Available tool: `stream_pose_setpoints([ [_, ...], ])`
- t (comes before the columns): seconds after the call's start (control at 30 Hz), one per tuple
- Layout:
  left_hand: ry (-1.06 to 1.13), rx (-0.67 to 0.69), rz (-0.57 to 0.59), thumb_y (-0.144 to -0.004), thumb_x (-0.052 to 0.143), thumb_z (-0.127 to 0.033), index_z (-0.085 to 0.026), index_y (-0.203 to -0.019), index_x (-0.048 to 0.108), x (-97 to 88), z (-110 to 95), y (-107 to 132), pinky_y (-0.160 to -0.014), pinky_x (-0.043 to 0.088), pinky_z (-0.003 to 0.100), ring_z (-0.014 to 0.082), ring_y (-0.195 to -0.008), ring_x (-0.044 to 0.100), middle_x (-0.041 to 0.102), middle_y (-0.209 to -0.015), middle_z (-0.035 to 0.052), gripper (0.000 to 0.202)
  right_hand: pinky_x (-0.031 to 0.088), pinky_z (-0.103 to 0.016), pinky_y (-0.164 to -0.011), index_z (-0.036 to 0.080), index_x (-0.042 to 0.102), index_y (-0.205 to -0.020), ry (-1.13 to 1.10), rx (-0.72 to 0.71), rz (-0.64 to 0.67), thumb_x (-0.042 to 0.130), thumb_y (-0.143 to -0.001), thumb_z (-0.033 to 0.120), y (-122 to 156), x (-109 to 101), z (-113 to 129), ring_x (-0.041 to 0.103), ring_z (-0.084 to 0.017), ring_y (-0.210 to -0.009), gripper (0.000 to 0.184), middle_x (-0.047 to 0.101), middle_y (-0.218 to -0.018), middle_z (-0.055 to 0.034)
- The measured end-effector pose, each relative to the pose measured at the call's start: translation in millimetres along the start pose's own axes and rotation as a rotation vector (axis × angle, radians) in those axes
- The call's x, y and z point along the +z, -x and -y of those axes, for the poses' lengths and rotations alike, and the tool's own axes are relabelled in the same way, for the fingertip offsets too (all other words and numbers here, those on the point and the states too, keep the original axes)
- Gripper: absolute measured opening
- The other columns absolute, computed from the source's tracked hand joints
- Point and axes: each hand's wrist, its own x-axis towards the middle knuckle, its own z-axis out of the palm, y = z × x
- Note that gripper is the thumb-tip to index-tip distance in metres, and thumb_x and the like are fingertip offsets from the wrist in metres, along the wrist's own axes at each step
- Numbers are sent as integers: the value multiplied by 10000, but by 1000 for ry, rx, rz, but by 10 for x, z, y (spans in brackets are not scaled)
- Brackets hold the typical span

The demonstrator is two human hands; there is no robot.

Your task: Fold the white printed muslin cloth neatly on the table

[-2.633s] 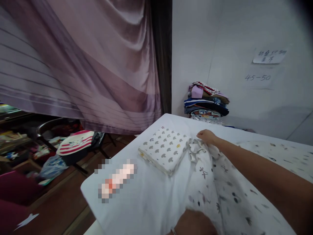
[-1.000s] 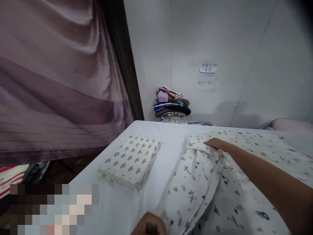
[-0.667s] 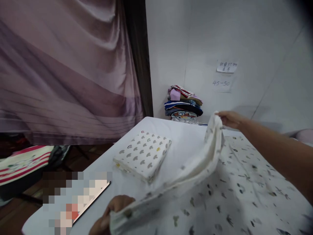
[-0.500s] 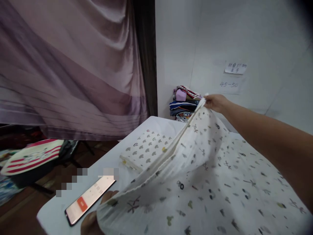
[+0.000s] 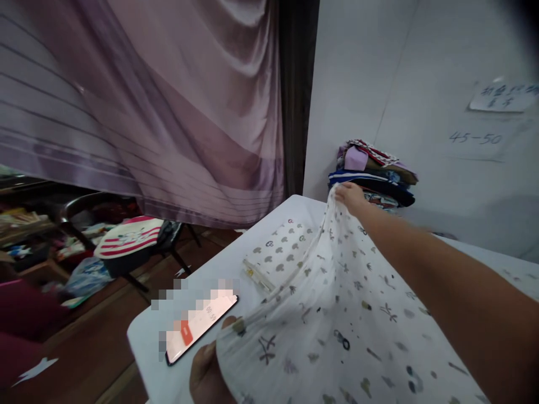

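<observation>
A thin white cloth [image 5: 320, 336] with small plant and animal prints spreads over the right part of the table. My right hand [image 5: 350, 196] pinches its far edge and lifts it into a peak. At the near left corner of the cloth, my left hand [image 5: 210, 365] grips the edge between thumb and fingers; part of that hand is under the fabric. Just beyond the cloth lies a folded white cloth [image 5: 280, 252] with grey mouse-head prints, partly covered by the raised fabric. A phone [image 5: 202, 328] with a lit timer screen rests left of my left hand.
The white table [image 5: 147, 331] has its left edge near the phone. A stack of folded clothes [image 5: 370, 168] stands at the back by the wall. Left of the table are a chair with a red-striped cushion [image 5: 130, 238] and a hanging pink curtain [image 5: 202, 112]. Paper notes [image 5: 501, 98] hang on the wall.
The view has turned left. My right hand has come lower and nearer the folded cloth, bunching the lifted edge into a peak. My left hand still holds its corner.
</observation>
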Motion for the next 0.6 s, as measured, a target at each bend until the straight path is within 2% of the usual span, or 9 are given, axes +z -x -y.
stream_pose_setpoints([
  [0.07, 15, -22, 46, -714, 430, -255, -179, -758, 654, -50, -28, -9, -885, 447, 429, 285, -973, 600, 694, -768, 72, 240, 519, -298, -672, 177, 542, -1029, 62, 53, 28, 612, -764, 202, 189, 41, -231, 575, -126, -762, 275, 595, -894, -30],
  [0.17, 32, -3, 70, -730, 416, -255, -184, -781, 670, -118, -64, -8, -933, 420, 447, 289, -1021, 588, 707, -834, 72, 269, 494, -385, -803, 169, 594, -945, 161, 63, 98, 640, -712, 240, 610, 47, -462, 586, -173, -850, 248, 626, -921, -56],
  [0.27, 17, 7, 88, -724, 419, -252, -185, -810, 681, -150, -76, -11, -951, 409, 460, 294, -1035, 586, 711, -849, 72, 283, 405, -436, -951, 177, 637, -903, 248, 2, 165, 649, -702, 290, 1204, -86, -537, 568, -213, -965, 232, 644, -970, -62],
  [0.33, 10, 14, 92, -725, 418, -250, -184, -853, 687, -165, -68, -18, -951, 410, 463, 292, -1015, 599, 714, -851, 70, 305, 319, -425, -1037, 203, 657, -960, 311, -74, 217, 635, -732, 343, 1689, -249, -543, 503, -229, -1107, 268, 602, -1130, -58],
  [0.37, 7, 21, 87, -726, 419, -251, -183, -869, 689, -177, -61, -23, -947, 413, 464, 288, -987, 613, 715, -855, 68, 314, 288, -419, -1062, 216, 636, -1057, 420, -174, 295, 574, -791, 392, 1947, -338, -546, 449, -231, -1182, 325, 545, -1234, -58],
  [0.43, 1, 40, 56, -720, 427, -254, -185, -877, 696, -217, -46, -38, -936, 424, 461, 274, -904, 644, 716, -876, 62, 319, 252, -416, -1088, 250, 513, -1271, 608, -249, 387, 443, -881, 444, 2448, -491, -564, 320, -223, -1293, 441, 394, -1390, -41],
  [0.53, -17, 64, -51, -694, 453, -260, -194, -850, 705, -319, -44, -79, -892, 459, 451, 260, -813, 665, 718, -879, 47, 304, 156, -423, -1123, 253, 263, -1436, 803, -259, 548, 314, -935, 464, 3034, -576, -601, 139, -212, -1366, 546, 177, -1490, -18],
  [0.6, -26, 57, -156, -673, 471, -270, -199, -827, 702, -384, -62, -118, -826, 495, 430, 255, -774, 666, 721, -834, 35, 286, 94, -443, -1129, 220, 231, -1447, 889, -211, 711, 300, -931, 503, 3255, -537, -594, 94, -225, -1373, 592, 124, -1497, -36],
])
